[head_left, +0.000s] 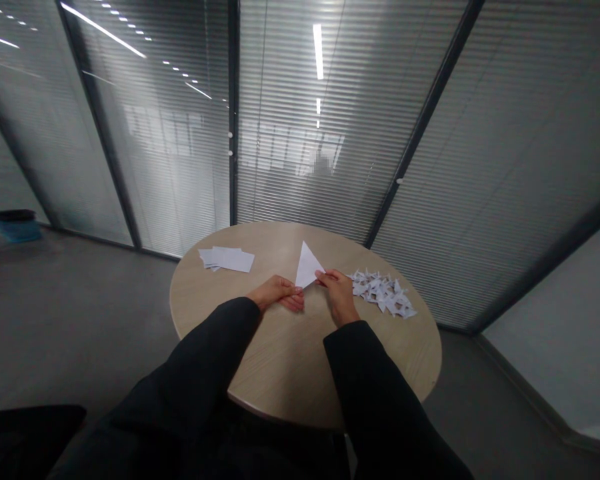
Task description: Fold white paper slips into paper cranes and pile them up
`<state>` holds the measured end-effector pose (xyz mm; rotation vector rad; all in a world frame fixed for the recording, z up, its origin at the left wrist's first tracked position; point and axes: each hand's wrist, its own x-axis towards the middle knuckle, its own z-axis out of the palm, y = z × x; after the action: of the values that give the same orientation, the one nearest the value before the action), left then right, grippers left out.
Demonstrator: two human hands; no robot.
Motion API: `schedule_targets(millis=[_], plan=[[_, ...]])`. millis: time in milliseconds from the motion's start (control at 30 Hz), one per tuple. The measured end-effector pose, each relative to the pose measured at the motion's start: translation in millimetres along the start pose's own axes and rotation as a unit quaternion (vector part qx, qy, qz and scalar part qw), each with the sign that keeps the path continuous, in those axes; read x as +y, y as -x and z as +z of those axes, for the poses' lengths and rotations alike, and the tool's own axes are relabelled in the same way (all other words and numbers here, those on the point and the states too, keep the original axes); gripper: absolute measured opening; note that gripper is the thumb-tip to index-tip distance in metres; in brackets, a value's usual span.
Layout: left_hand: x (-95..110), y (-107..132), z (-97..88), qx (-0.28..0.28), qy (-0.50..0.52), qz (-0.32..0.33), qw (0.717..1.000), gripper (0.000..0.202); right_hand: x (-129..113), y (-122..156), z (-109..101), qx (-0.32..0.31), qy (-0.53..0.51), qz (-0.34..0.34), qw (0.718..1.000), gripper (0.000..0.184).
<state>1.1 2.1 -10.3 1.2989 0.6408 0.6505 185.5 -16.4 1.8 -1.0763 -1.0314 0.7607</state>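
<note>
A white sheet of paper folded into a triangle (307,265) stands tilted over the round wooden table (280,353). My left hand (279,293) pinches its lower left corner. My right hand (339,291) pinches its lower right corner. Both hands rest just above the tabletop, near its middle, with black sleeves reaching back toward me.
A small stack of flat white sheets (227,259) lies at the table's far left. A pile of several small folded white paper pieces (384,293) lies to the right of my right hand. Glass walls with blinds (330,133) stand behind the table. Grey floor surrounds it.
</note>
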Motion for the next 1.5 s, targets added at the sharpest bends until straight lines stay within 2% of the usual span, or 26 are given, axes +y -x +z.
schedule_targets(millis=[133,233,333,500,667,767,900,1233,1400,1500], plan=[[4,2,3.4,0.017,-0.021,0.001,1.000,0.043,1,0,-1,0.000,0.001,-0.009,1.000,0.035],[6,2,5.8,0.027,-0.004,0.014,1.000,0.054,1,-2,-3,0.015,-0.026,0.003,1.000,0.036],[7,-1,6.1,0.085,0.028,0.051,0.995,0.063,0,-3,-4,0.020,-0.039,0.023,0.999,0.038],[10,-2,3.9,0.179,0.011,0.128,0.976,0.059,-6,7,2,-0.035,-0.025,0.032,0.999,0.035],[12,-2,1.0,0.236,-0.004,0.159,0.959,0.052,-10,16,7,-0.090,0.002,0.055,0.994,0.034],[12,-4,-1.5,0.268,-0.007,0.179,0.947,0.046,-8,17,7,-0.146,0.024,0.065,0.987,0.031],[12,-5,-3.6,0.265,-0.011,0.197,0.944,0.040,-3,16,8,-0.193,0.051,0.063,0.978,0.029],[12,-3,-3.2,0.268,-0.035,0.192,0.943,0.041,-8,18,8,-0.202,0.060,0.071,0.975,0.022],[11,-3,-2.4,0.300,-0.044,0.192,0.933,0.039,-9,20,11,-0.214,0.057,0.080,0.972,0.023],[11,-1,-1.0,0.299,-0.044,0.197,0.933,0.041,-9,21,12,-0.209,0.051,0.084,0.973,0.023]])
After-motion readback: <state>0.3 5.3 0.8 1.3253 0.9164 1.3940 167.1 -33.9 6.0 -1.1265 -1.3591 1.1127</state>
